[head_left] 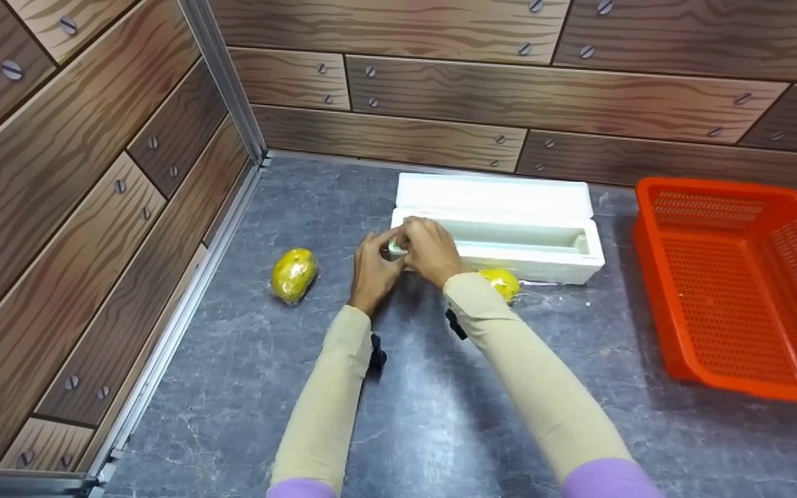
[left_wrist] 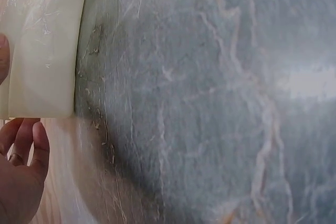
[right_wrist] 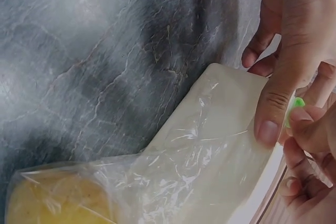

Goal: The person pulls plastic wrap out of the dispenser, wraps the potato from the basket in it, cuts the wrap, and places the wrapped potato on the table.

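Observation:
A long white foam box stands with its lid folded back and its hollow showing. My left hand grips the box's left end, its thumb pressed on the front wall. Over that same corner, my right hand pinches a small green piece at the rim, mostly hidden by the fingers. In front of the box, partly behind the right forearm, lies a yellow fruit in clear plastic. Another wrapped yellow fruit lies left of my left hand.
An orange-red perforated plastic basket stands on the right. Wood-patterned panels wall the back and left, with a metal rail along the left edge. The surface is grey and marbled.

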The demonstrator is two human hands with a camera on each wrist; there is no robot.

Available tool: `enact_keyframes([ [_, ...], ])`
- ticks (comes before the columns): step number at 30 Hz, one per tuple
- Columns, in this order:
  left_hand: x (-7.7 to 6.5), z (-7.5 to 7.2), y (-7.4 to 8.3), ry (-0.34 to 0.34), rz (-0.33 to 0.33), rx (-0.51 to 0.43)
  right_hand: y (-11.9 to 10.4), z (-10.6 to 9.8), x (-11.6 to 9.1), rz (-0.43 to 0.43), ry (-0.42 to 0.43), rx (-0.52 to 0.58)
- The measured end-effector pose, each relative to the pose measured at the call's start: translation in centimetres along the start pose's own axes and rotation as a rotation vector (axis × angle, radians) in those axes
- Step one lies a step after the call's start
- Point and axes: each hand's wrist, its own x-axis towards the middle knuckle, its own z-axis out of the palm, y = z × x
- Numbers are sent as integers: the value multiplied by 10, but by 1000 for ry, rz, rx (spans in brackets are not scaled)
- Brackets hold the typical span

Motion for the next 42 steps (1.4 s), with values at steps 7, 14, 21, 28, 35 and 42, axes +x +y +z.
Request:
enact_keyframes([
  [7,3,-1,0,-9,7,-24,3,-3,1,-25,13,21],
  [14,4,0,4,-22,16,-33,8,-6,-1,-55,20,37],
  [21,4,-1,5,-14,13,-23,10,-6,-2,-67,7,60],
  [28,4,-2,5,-20,-7,-21,12,-6,-3,-52,-3,66],
  [35,3,-3,7,-36,-36,-3,13,-8,-5,-53,-21,53],
  [42,2,-4,6,-36,-28,0,15,-11,-7,-49,-21,50],
])
